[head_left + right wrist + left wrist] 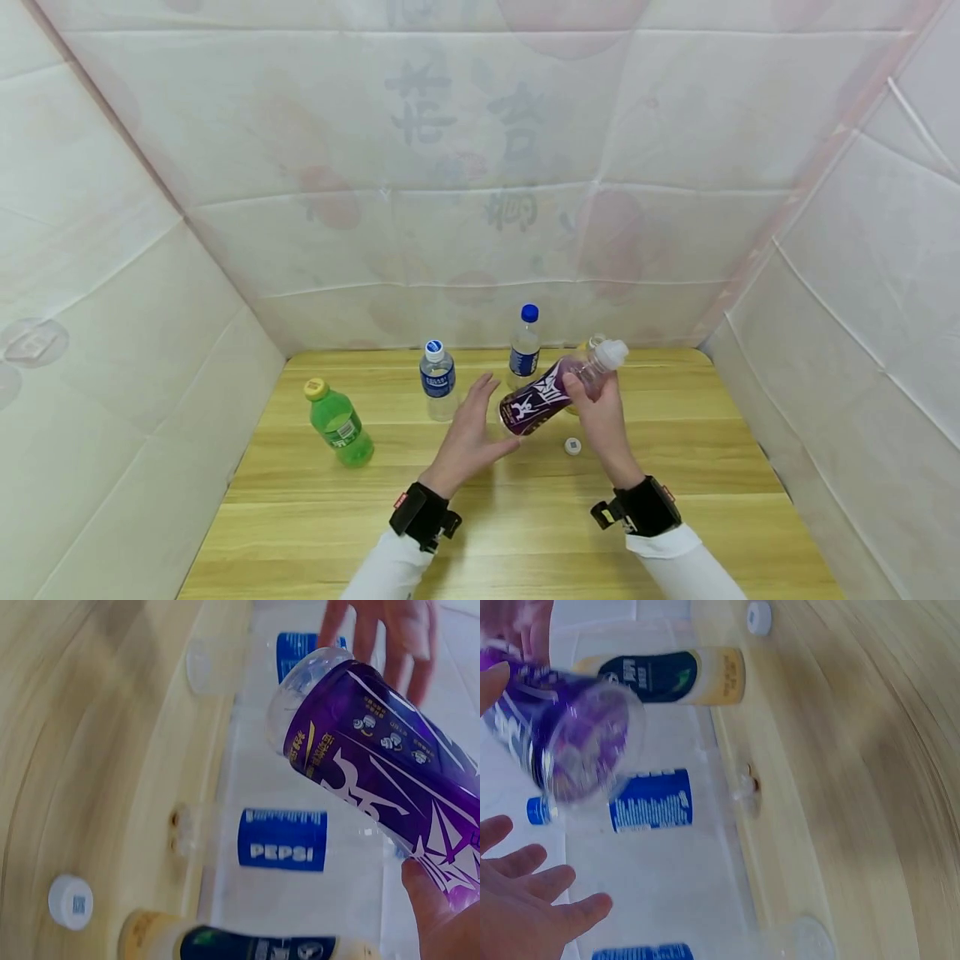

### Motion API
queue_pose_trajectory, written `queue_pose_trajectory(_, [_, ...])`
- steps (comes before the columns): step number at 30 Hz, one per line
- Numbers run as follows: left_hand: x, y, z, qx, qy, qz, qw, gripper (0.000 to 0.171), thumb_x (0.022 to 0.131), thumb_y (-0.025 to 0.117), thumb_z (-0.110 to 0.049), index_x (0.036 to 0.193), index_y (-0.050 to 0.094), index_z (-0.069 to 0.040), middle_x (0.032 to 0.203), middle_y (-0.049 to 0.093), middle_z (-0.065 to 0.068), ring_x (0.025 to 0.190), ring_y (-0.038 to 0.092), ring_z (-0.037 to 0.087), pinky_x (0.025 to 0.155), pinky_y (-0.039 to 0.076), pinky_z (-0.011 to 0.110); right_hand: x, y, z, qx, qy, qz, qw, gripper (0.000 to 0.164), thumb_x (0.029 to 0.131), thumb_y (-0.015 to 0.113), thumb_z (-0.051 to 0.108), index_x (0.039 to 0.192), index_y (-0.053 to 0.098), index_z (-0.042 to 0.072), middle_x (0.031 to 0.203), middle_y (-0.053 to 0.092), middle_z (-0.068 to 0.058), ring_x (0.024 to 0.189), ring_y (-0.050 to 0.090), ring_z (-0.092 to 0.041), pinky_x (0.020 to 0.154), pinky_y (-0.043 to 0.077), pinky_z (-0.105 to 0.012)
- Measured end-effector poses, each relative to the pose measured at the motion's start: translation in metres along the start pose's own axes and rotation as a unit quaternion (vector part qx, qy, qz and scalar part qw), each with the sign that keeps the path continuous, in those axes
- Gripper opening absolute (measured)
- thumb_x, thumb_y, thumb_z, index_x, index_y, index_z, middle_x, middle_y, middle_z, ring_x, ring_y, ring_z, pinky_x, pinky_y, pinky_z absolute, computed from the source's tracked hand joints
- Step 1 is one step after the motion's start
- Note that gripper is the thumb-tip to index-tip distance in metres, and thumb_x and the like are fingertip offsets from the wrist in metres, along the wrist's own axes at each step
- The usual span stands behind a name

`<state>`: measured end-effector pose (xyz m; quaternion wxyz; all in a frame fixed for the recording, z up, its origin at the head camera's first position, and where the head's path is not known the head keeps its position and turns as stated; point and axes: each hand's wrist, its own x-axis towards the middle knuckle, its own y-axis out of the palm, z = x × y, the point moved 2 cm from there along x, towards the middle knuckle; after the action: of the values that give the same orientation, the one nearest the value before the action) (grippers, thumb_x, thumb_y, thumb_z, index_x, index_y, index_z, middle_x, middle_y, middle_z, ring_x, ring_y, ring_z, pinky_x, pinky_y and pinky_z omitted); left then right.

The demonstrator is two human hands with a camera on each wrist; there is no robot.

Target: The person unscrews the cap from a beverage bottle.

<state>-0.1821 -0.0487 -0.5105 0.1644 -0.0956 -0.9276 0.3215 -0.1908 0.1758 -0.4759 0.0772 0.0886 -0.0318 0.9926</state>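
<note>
My right hand [603,421] grips a purple-labelled bottle [538,402] near its neck, holding it tilted above the table with its white cap [612,353] up to the right. In the right wrist view the thumb [429,904] lies along the bottle's side. My left hand [468,437] is spread, fingers apart, beside the bottle's clear base [592,742]. Behind the held bottle stand a Pepsi bottle [282,840] with a blue cap and a bottle with a dark green label [660,676], partly hidden in the head view.
A loose white cap [573,447] lies on the wooden table [525,533]. Left of the hands stands a blue-labelled clear bottle [438,382], and farther left a green bottle [341,425] with a yellow cap. A sheet-covered wall [465,250] rises behind the table.
</note>
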Motion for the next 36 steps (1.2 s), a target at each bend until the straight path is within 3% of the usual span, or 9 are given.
queue_pose_trajectory(4, [0.005,0.006,-0.007,-0.008,0.005,-0.012,0.9999,0.101,0.08,0.091,-0.033,0.159,0.034,-0.006,0.168,0.026,0.013,0.151,0.031,0.035,0.119,0.034,0.055,-0.002,0.01,-0.002,0.0,0.003,0.0,1.0,0.068,0.102,0.067,0.019,0.156,0.028,0.004,0.141,0.053,-0.023,0.127,0.055,-0.033,0.094,0.05,-0.016])
queue_pose_trajectory(13, [0.014,0.016,-0.014,0.004,0.009,-0.025,0.9996,0.103,0.08,0.09,-0.038,0.159,0.032,-0.006,0.165,0.034,0.015,0.147,0.039,0.034,0.118,0.036,0.051,-0.007,0.03,-0.004,0.014,-0.041,0.019,0.999,0.057,0.099,0.068,0.007,0.145,0.037,-0.004,0.131,0.061,-0.024,0.113,0.064,-0.019,0.094,0.055,-0.024])
queue_pose_trajectory(18, [0.017,0.019,-0.014,0.007,0.017,-0.03,0.9994,0.099,0.079,0.092,-0.035,0.156,0.036,-0.008,0.151,0.05,0.013,0.132,0.054,0.029,0.11,0.047,0.046,-0.01,0.036,-0.005,0.013,-0.038,0.032,0.999,0.057,0.1,0.067,0.008,0.147,0.036,-0.002,0.134,0.06,-0.022,0.118,0.062,-0.03,0.095,0.055,-0.025])
queue_pose_trajectory(22, [0.018,0.021,-0.014,0.02,0.019,-0.038,0.9989,0.097,0.077,0.093,-0.034,0.153,0.041,-0.004,0.143,0.057,0.011,0.125,0.059,0.028,0.106,0.049,0.046,-0.012,0.039,-0.005,0.004,-0.037,0.035,0.999,0.059,0.1,0.068,0.01,0.148,0.034,-0.001,0.134,0.059,-0.023,0.119,0.061,-0.034,0.094,0.054,-0.025])
queue_pose_trajectory(31, [0.019,0.02,-0.016,0.031,0.019,-0.054,0.9979,0.094,0.075,0.094,-0.032,0.15,0.045,-0.003,0.138,0.061,0.013,0.12,0.062,0.03,0.105,0.048,0.05,-0.016,0.044,-0.007,-0.003,-0.039,0.047,0.998,0.066,0.098,0.07,0.009,0.151,0.032,-0.001,0.142,0.055,-0.025,0.128,0.057,-0.041,0.106,0.049,-0.053])
queue_pose_trajectory(36, [0.017,0.02,-0.014,0.022,0.015,-0.047,0.9985,0.085,0.079,0.092,-0.029,0.147,0.048,-0.004,0.134,0.065,0.014,0.115,0.065,0.029,0.099,0.054,0.045,-0.018,0.045,-0.007,-0.005,-0.031,0.056,0.998,0.07,0.097,0.072,0.011,0.153,0.03,0.002,0.146,0.052,-0.025,0.13,0.056,-0.041,0.107,0.048,-0.056])
